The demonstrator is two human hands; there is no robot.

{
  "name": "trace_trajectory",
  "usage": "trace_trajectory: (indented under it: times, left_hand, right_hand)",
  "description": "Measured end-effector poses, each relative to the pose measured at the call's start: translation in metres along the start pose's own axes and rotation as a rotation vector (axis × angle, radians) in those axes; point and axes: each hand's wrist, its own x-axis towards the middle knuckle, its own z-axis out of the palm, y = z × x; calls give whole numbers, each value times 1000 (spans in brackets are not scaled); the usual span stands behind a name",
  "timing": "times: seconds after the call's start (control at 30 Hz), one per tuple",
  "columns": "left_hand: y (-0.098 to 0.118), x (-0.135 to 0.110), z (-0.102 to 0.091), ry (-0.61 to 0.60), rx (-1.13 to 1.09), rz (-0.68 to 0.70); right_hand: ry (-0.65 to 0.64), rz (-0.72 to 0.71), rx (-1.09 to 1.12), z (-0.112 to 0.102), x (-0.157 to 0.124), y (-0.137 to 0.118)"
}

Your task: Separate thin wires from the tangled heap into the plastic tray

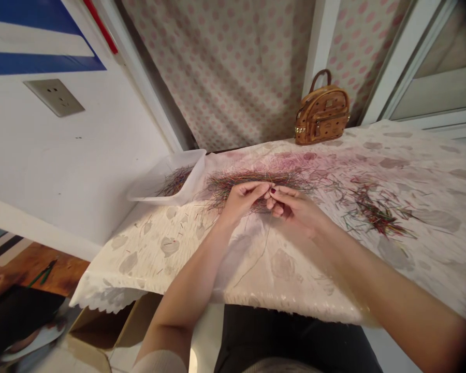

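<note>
My left hand [245,199] and my right hand [293,204] meet over the table, thumbs and fingertips pinched together. Between them they hold a thin wire [263,248], whose long loose end trails down toward the table's front edge. What sits right at the fingertips is too small to make out. Just behind the hands lies a long heap of thin coloured wires [252,178]. To the right is a loose pile of short wire pieces [375,212], red, green and dark.
A white plastic tray [197,178] with more wires stands left of the heap. A brown mini backpack [323,122] is at the back of the cloth-covered table [287,280]. At lower left are green-handled pliers [44,272], a cardboard box [101,326] and part of another person [15,316].
</note>
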Motion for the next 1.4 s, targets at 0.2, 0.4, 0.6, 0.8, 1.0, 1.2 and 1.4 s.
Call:
trace_trajectory:
  times: [0.2,0.4,0.6,0.8,1.0,1.2,1.4]
  left_hand:
    - [-4,-1,2,-4,-127,-78]
    - [-7,1,-2,-4,-143,-130]
    - [-8,0,2,-2,-128,-68]
    - [-8,0,4,6,-104,-34]
    - [-9,1,3,62,-129,-24]
    - [-8,2,4,162,-107,-5]
    - [-6,1,5,234,-54,35]
  right_hand:
    - [24,-31,-59,1,0,9]
    - [6,-44,-105,2,1,9]
    - [51,-66,-83,2,1,10]
    - [86,-93,-103,2,0,9]
    - [79,-74,-68,5,0,8]
    - [55,-41,74,4,2,15]
    - [-24,59,144,3,6,20]
